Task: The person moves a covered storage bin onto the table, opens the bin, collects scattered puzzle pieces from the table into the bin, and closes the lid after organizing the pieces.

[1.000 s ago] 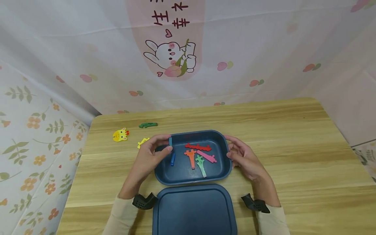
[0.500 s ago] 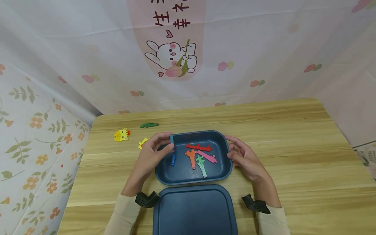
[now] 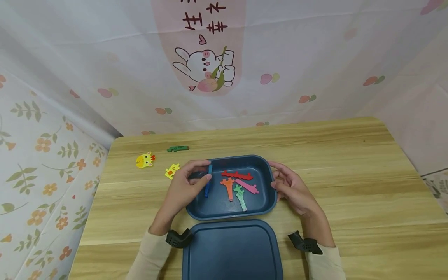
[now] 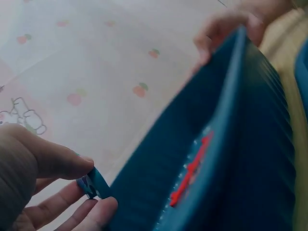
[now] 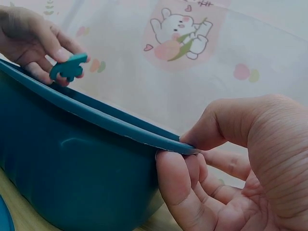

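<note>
In the head view, my left hand (image 3: 183,188) pinches a teal puzzle piece (image 3: 210,169) between thumb and fingers, over the left end of a dark blue box (image 3: 217,212). In the right wrist view the teal piece (image 5: 70,67) has a knobbed edge and is held above the rim. My right hand (image 3: 290,188) pinches the box's right rim, thumb on one side and fingers on the other. Inside the box lie a blue piece (image 3: 207,189), partly behind the held one, a red piece (image 3: 237,176), an orange piece (image 3: 228,189), a pink piece (image 3: 247,186) and a light green piece (image 3: 240,198).
A flat dark blue lid (image 3: 232,251) lies in front of the box. Left and behind are a yellow giraffe-head piece (image 3: 145,160), a yellow puzzle piece (image 3: 172,170) and a dark green piece (image 3: 178,148), all on the wooden table (image 3: 350,186).
My left hand has moved slightly right with the teal piece, farther over the box, uncovering more of the yellow puzzle piece. The right hand stays on the rim.
</note>
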{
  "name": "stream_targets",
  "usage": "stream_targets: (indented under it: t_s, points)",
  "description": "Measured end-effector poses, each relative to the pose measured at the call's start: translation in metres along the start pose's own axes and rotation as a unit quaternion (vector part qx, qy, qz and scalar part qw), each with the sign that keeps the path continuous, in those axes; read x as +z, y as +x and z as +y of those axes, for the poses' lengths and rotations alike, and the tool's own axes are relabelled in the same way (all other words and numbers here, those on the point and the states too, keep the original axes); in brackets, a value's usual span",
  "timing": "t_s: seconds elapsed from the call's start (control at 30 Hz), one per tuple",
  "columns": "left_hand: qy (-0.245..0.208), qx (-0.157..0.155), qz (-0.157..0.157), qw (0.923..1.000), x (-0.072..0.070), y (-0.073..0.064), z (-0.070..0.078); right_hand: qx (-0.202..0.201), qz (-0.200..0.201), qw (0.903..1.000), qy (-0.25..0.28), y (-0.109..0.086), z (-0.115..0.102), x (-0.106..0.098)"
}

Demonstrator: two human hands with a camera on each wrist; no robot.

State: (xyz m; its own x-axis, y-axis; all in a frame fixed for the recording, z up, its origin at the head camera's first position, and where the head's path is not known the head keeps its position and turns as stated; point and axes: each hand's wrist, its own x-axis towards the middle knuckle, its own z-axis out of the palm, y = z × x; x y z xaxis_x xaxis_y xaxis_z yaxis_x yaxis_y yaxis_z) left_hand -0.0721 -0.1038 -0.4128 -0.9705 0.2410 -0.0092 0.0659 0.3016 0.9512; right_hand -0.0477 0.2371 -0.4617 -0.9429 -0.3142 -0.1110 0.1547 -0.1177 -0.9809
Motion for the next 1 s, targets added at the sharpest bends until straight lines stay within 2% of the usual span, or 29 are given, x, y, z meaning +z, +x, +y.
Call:
stream_targets:
  t_s: [0.17, 0.33, 0.53, 0.77, 1.0]
  points:
    - [0.058, 0.044, 0.005, 0.9974, 0.0023, -0.0017, -0.0001, -0.001, -0.001, 1.0000, -0.004, 0.0005, 0.0001, 0.0005]
    - [0.100, 0.085, 0.006, 0.9913, 0.0039, -0.0039, 0.0012, -0.004, -0.007, 1.0000, -0.004, 0.0010, 0.0005, 0.0001]
    - [0.148, 0.096, 0.001, 0.9843, 0.0072, -0.0044, 0.0018, -0.003, -0.005, 1.0000, -0.005, 0.0007, 0.0003, -0.0002]
    - [0.176, 0.116, -0.002, 0.9775, 0.0072, -0.0051, 0.0023, 0.002, -0.002, 1.0000, -0.004, 0.0004, -0.0007, -0.0008]
    - [0.216, 0.137, 0.014, 0.9666, 0.0051, -0.0060, 0.0029, -0.004, -0.007, 0.9999, -0.006, 0.0006, -0.0016, -0.0011]
